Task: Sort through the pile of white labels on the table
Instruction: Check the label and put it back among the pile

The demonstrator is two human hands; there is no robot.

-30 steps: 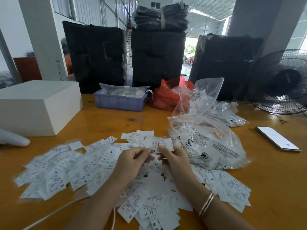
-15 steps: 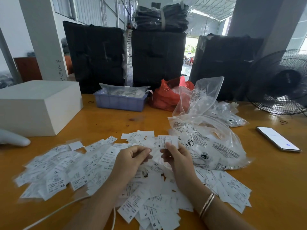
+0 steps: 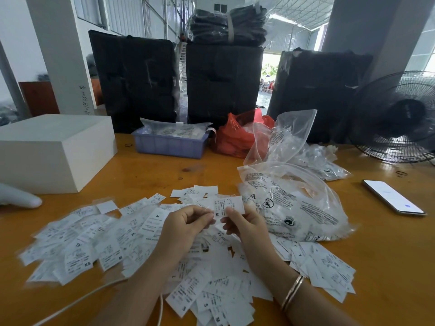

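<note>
Right hand point(image 3: 244, 222) pinches size-M label point(image 3: 227, 205) above label pile point(image 3: 150, 241) on counter point(image 3: 386, 267). Left hand point(image 3: 186, 225) curled, contents unclear. Risk: fan point(image 3: 397, 118) airflow scatters loose labels; slip remixes sizes.
</note>
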